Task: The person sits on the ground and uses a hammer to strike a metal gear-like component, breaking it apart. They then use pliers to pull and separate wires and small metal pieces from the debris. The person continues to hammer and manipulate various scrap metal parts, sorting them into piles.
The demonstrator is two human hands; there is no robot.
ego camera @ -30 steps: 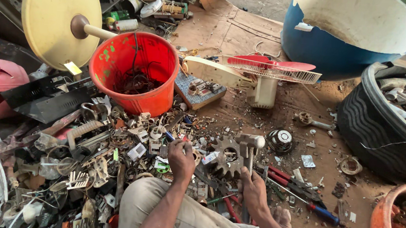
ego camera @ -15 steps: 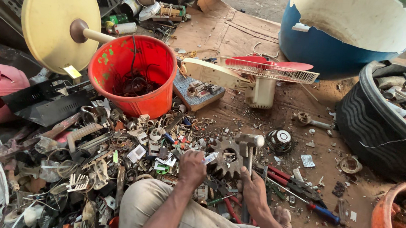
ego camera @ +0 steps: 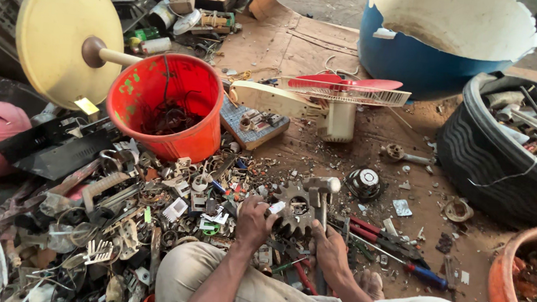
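Far left of hands: a heap of mixed metal scrap (ego camera: 103, 221) on the floor, brackets, springs and small fittings, unsorted.
Up and left of hands: a red bucket (ego camera: 166, 108) standing upright, dark wire inside; a cream disc on a stem (ego camera: 57, 35) leans against its rim.
Left hand (ego camera: 254, 223): fingers curled over a small white piece (ego camera: 276, 207), pressed against the left edge of the gear.
Gear (ego camera: 296, 209): rusty toothed wheel, lying flat on the floor between the two hands, just ahead of the knees.
Hammer (ego camera: 321, 193): head touching or just above the gear's right side; which of the two cannot be told.
Right hand (ego camera: 331, 252): closed around the hammer handle, low on the shaft.
Progress: gear appears whole and undamaged; no loosened part visible, so the work on it looks early.
Right of hands: red-handled pliers (ego camera: 380, 233) on the floor, near; a black tyre (ego camera: 491, 162) full of scrap, well apart.
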